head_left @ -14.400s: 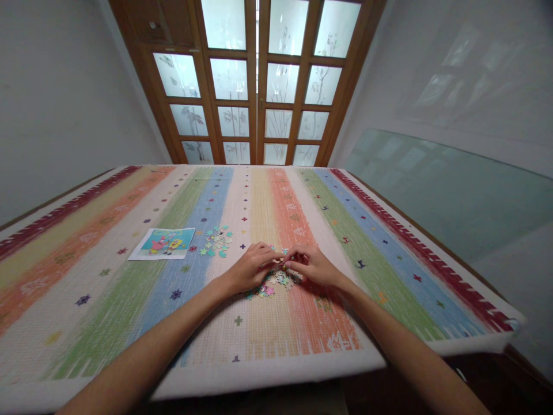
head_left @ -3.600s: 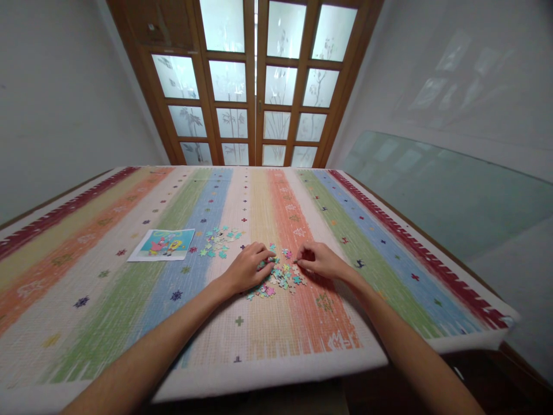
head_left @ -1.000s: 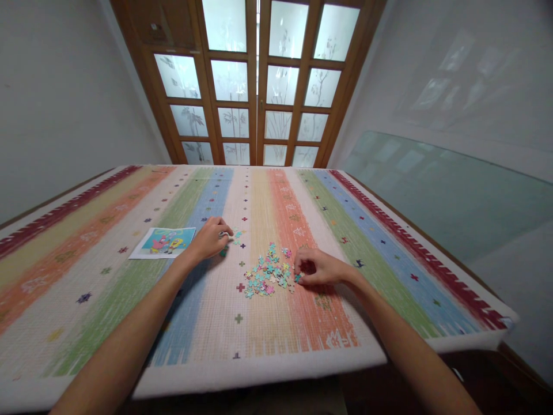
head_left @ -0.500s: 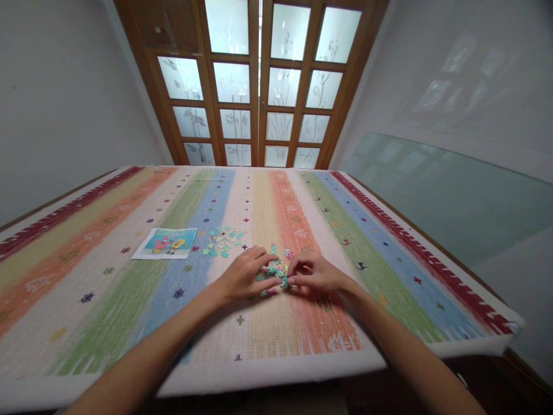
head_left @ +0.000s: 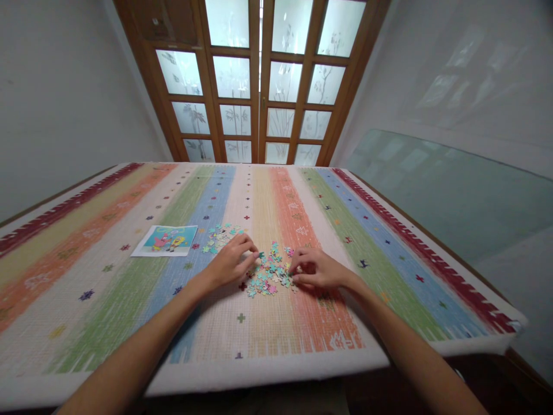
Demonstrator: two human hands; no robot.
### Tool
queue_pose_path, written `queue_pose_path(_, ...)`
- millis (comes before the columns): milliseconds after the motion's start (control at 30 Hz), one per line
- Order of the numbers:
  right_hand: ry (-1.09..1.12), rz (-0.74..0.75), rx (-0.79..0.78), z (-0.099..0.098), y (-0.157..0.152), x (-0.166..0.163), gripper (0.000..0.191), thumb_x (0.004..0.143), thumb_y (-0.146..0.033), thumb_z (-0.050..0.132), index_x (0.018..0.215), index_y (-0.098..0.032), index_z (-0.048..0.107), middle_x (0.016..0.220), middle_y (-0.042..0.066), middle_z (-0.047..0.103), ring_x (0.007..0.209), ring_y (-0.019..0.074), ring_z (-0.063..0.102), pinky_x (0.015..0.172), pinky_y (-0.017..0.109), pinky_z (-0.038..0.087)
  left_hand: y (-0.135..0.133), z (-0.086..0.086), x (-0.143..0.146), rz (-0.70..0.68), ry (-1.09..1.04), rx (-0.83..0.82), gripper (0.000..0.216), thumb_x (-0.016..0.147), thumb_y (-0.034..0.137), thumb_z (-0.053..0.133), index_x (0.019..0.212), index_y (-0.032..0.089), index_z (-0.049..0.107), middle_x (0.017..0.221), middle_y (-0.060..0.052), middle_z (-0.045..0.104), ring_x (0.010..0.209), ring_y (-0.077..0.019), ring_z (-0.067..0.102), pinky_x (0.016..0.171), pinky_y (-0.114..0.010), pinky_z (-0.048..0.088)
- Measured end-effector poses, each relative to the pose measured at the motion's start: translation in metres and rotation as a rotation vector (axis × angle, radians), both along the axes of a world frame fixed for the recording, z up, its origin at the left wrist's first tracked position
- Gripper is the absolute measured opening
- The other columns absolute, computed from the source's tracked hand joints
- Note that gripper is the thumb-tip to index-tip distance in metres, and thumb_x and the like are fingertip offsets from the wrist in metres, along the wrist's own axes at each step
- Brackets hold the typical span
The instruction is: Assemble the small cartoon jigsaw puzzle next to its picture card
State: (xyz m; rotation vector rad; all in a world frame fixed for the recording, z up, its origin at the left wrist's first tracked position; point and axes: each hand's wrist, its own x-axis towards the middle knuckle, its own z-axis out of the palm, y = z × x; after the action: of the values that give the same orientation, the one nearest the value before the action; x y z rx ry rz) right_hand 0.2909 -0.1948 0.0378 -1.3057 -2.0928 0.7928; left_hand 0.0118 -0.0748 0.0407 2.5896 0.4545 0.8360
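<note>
A loose pile of jigsaw puzzle pieces [head_left: 268, 276], mostly teal with some pink and yellow, lies on the striped tablecloth between my hands. My left hand [head_left: 233, 260] is at the pile's left edge, thumb and fingers pinched together with a dark teal puzzle piece [head_left: 261, 255] at their tips. On the right edge of the pile rests my right hand [head_left: 318, 268], its fingers curled and the thumb closed toward them. Whatever lies between those right fingertips is too small to make out. A second group of puzzle pieces [head_left: 219, 235] is spread beyond my left hand, which partly covers it.
A printed cartoon picture [head_left: 166, 241] lies flat to the left of the pieces. The striped tablecloth [head_left: 142, 323] covers the large table. Beyond its far edge are wooden doors [head_left: 259, 109] with frosted panes, and a glass panel [head_left: 432, 190] leans at the right wall.
My left hand has moved left and slightly away from me, off the middle of the pile, uncovering more pieces. My right hand stays almost in place at the pile's right edge.
</note>
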Motion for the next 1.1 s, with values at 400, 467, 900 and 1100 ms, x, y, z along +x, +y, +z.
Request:
queue_pose_path(400,-0.072,0.074,-0.043,-0.002,0.002,0.005,0.008,0.091,-0.026,0.073,0.092,-0.019,0.076,0.086,0.003,0.061,0.077,0.0158,0.054,0.069,0.029,0.046,0.057,-0.007,-0.043,0.218,0.185,-0.037,0.019,0.089,0.029,0.060,0.077,0.020,0.070,0.096,-0.008,0.063,0.094,-0.0250,0.059,0.094,-0.044,0.048)
queue_pose_path(467,-0.056,0.069,-0.055,-0.002,0.002,0.006,0.008,0.090,-0.026,0.074,0.090,-0.019,0.074,0.085,0.003,0.060,0.075,0.0154,0.054,0.067,0.028,0.044,0.056,-0.010,-0.041,0.230,0.189,-0.027,0.019,0.091,0.030,0.060,0.079,0.020,0.071,0.097,-0.009,0.063,0.095,-0.0249,0.059,0.094,-0.043,0.048)
queue_pose_path(900,0.127,0.007,-0.260,-0.001,-0.002,0.001,0.020,0.085,-0.038,0.074,0.084,-0.018,0.068,0.070,0.000,0.062,0.062,0.0120,0.051,0.057,0.026,0.039,0.049,-0.006,-0.036,0.253,0.034,0.048,0.014,0.096,0.026,0.054,0.092,0.020,0.067,0.096,-0.006,0.062,0.094,-0.0229,0.059,0.093,-0.041,0.049)
queue_pose_path(1100,0.136,-0.066,-0.122,0.001,-0.002,-0.007,0.019,0.088,-0.038,0.074,0.088,-0.019,0.073,0.074,0.002,0.066,0.067,0.0135,0.053,0.062,0.028,0.041,0.007,-0.002,-0.010,0.071,-0.025,0.015,0.016,0.101,0.030,0.054,0.098,0.021,0.066,0.091,-0.005,0.064,0.089,-0.0216,0.060,0.086,-0.039,0.050)
